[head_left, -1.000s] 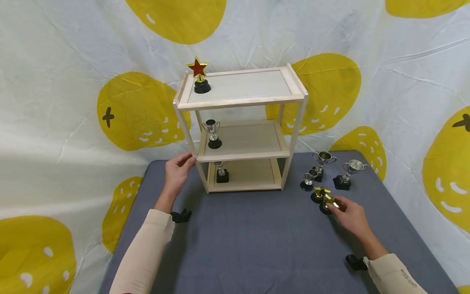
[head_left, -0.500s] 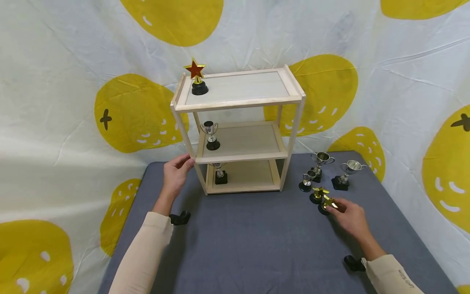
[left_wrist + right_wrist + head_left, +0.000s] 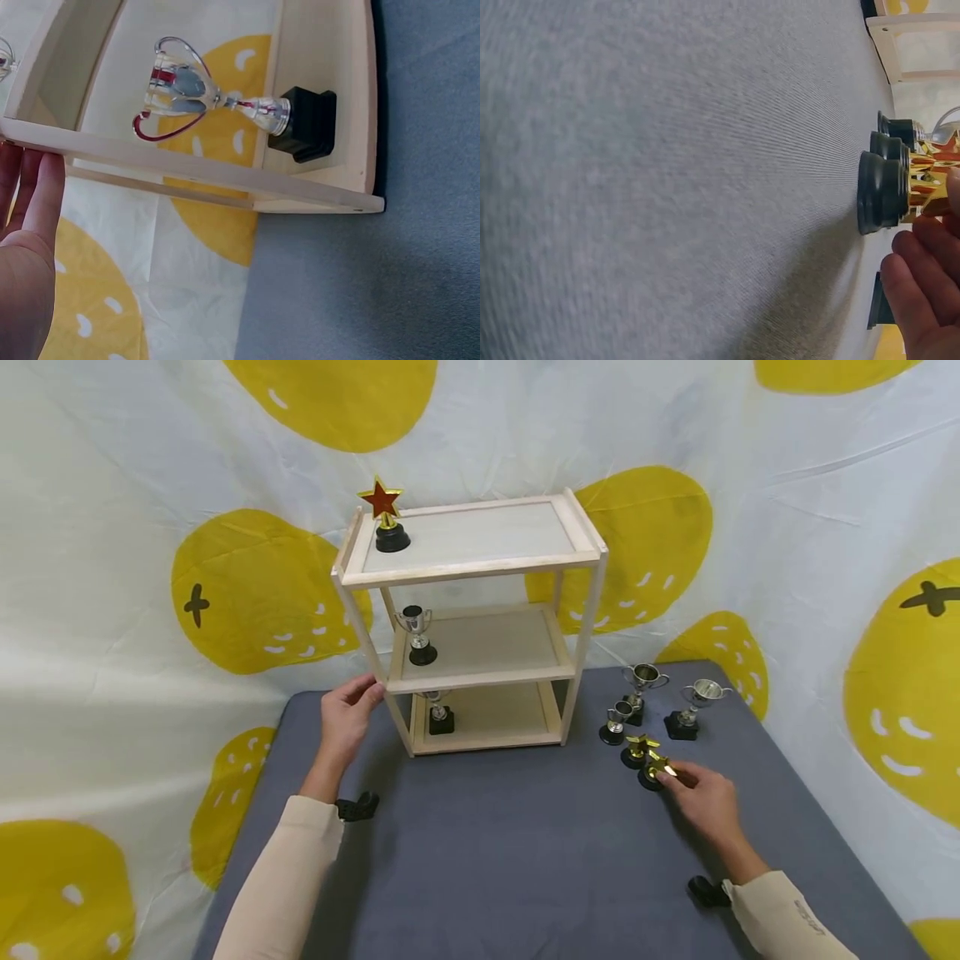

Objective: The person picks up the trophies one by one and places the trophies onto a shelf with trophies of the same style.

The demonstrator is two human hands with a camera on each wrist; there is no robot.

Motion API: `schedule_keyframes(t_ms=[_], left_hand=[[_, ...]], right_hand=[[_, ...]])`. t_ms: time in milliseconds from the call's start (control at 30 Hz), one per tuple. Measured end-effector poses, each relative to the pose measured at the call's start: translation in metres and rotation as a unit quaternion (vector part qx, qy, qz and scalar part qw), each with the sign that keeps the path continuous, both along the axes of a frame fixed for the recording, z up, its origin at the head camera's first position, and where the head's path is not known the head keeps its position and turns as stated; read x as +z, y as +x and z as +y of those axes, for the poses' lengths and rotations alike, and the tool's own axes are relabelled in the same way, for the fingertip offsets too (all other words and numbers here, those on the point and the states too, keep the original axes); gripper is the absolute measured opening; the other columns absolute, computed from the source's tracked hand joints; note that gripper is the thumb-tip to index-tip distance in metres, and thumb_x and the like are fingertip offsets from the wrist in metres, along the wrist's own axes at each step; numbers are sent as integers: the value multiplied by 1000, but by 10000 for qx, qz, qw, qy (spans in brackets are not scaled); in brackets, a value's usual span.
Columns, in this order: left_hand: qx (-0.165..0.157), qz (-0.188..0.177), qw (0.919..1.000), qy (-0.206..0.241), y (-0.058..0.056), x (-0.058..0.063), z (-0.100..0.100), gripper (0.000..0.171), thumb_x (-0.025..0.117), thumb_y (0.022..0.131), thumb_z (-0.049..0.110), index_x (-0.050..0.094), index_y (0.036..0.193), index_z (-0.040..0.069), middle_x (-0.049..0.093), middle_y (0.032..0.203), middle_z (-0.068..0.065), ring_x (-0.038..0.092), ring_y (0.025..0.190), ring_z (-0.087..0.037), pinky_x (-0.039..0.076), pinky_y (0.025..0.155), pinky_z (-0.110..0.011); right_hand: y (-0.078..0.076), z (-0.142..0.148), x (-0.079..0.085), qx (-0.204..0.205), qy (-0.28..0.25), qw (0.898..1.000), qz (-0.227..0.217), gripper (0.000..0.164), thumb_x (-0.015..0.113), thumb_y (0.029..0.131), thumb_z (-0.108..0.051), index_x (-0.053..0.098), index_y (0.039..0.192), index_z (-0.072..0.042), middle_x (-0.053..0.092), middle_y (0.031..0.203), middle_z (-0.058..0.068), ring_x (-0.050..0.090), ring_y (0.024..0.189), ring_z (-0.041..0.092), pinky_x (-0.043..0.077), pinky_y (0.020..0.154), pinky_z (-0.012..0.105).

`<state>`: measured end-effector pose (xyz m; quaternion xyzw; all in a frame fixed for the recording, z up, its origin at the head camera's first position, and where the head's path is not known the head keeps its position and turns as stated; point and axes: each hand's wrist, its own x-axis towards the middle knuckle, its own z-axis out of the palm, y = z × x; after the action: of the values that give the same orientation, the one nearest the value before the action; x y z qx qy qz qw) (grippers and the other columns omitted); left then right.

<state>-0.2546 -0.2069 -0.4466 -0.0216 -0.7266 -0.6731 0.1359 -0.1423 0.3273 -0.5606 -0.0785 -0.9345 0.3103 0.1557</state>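
Observation:
A three-tier wooden shelf [image 3: 480, 681] stands on the grey-covered table. My left hand [image 3: 344, 718] holds its left front post at the middle tier, thumb and fingers meeting the wood. My right hand [image 3: 705, 797] pinches the gold star of a small black-based star trophy [image 3: 651, 777], whose base is on the cloth or just by it. Right behind it stands another gold star trophy [image 3: 636, 756]. A red-faced star trophy [image 3: 390, 535] sits on the top tier at left. Silver trophy cups stand at left on the middle tier [image 3: 422, 650] and the bottom tier [image 3: 307, 124].
Three silver trophy cups stand right of the shelf: a small one [image 3: 613, 732], one behind it [image 3: 636, 710], and a larger one [image 3: 682, 724] further right. A white cloth with yellow fruit shapes [image 3: 480, 435] hangs close behind the table [image 3: 480, 852].
The whole head view has shifted slightly, so everything appears further left. Both hands keep their places on the shelf and the star trophy; nothing has been lifted or let go.

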Motion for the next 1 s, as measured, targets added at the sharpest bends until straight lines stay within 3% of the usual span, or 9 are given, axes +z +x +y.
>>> schedule_keyframes(t_ms=[100, 200, 400, 567, 733, 1000], left_hand=[[-45, -136, 9999, 23, 0, -1, -3, 35, 69, 92, 14, 67, 122, -4, 68, 101, 8, 68, 92, -2, 58, 82, -16], [-168, -184, 9996, 94, 0, -1, -3, 36, 68, 92, 13, 66, 124, -4, 68, 101, 10, 68, 92, -2, 58, 83, -16], [-124, -185, 9998, 18, 6, 10, -2, 34, 68, 92, 12, 67, 122, -5, 69, 103, 2, 69, 92, -4, 59, 83, -17], [-107, -252, 9996, -45, 3, 10, -3, 36, 69, 92, 15, 67, 123, -4, 69, 102, 3, 68, 92, -2, 58, 83, -15], [-145, -237, 9996, 62, 9, 21, 1, 34, 68, 92, 9, 66, 121, -8, 69, 100, 4, 69, 90, -3, 59, 82, -17], [-55, -244, 9996, 87, 0, 5, -4, 35, 70, 91, 13, 68, 121, -4, 68, 100, 8, 69, 91, -4, 59, 83, -17]], right_hand=[[2, -3, -3, -85, -249, 9996, 26, 27, 78, 86, -25, 77, 104, -5, 76, 94, 16, 54, 74, -17, 49, 65, 13], [4, -4, -4, -215, -427, 9989, 32, 27, 76, 87, -25, 77, 105, -4, 76, 95, 18, 45, 72, -25, 41, 61, 3], [1, -4, -5, -440, -430, 9978, 261, 24, 77, 87, -21, 77, 105, -4, 76, 92, 17, 41, 69, -28, 38, 58, 3], [-4, -2, -2, -544, -400, 9953, 689, 19, 80, 82, -13, 79, 99, -3, 76, 87, 18, 37, 69, -34, 37, 60, 2], [-5, -1, 6, -502, -399, 9947, 804, 20, 80, 81, -11, 79, 99, -2, 75, 88, 20, 37, 71, -34, 36, 60, -1], [-5, 4, 19, -335, -197, 9961, 789, 18, 80, 82, -13, 79, 97, -3, 76, 84, 18, 36, 70, -34, 36, 57, 2]])
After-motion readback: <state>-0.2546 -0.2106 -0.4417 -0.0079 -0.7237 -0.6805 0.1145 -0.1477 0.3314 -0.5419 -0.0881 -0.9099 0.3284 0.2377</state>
